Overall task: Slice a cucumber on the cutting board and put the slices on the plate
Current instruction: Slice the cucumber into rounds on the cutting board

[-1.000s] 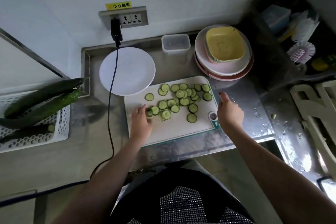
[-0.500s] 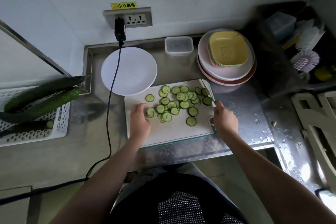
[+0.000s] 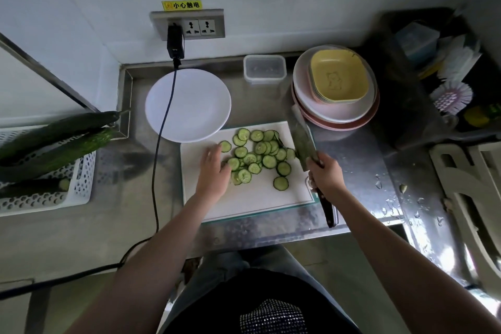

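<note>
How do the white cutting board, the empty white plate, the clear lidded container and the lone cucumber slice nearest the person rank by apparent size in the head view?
1. white cutting board
2. empty white plate, clearly smaller than the board, though it lies farther from the camera
3. clear lidded container
4. lone cucumber slice, by far the smallest

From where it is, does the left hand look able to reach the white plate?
Probably yes. The left hand rests on the cutting board beside the slices, and the plate sits just beyond the board's far left corner. Only the black cable crosses the plate's left side.
</note>
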`<control>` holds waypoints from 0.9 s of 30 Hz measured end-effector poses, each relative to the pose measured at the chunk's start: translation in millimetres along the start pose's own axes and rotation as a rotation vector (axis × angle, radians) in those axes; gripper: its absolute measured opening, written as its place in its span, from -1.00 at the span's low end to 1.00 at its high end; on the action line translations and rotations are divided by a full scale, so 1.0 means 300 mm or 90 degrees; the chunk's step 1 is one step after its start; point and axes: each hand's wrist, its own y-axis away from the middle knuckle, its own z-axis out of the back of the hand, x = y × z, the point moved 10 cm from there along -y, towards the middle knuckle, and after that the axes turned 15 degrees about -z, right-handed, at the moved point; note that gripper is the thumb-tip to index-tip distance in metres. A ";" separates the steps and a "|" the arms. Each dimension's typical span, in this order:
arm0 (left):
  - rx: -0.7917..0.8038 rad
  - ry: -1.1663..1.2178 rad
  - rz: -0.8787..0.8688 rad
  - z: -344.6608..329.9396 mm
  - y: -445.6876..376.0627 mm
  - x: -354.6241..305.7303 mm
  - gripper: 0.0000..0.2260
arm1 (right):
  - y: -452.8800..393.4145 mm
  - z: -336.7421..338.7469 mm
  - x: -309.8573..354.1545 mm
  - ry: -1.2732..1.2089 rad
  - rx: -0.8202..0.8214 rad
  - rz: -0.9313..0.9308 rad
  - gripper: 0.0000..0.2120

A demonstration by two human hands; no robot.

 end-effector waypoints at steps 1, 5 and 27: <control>0.013 0.015 -0.004 -0.017 0.008 -0.009 -0.52 | -0.002 -0.015 -0.007 0.003 0.021 -0.005 -0.84; 0.045 -0.031 -0.027 -0.057 0.023 -0.054 -0.47 | 0.008 -0.063 -0.040 -0.018 0.063 -0.017 -0.88; 0.025 -0.373 -0.106 0.170 -0.197 0.042 -0.60 | 0.029 -0.039 -0.072 -0.076 0.054 -0.034 -0.88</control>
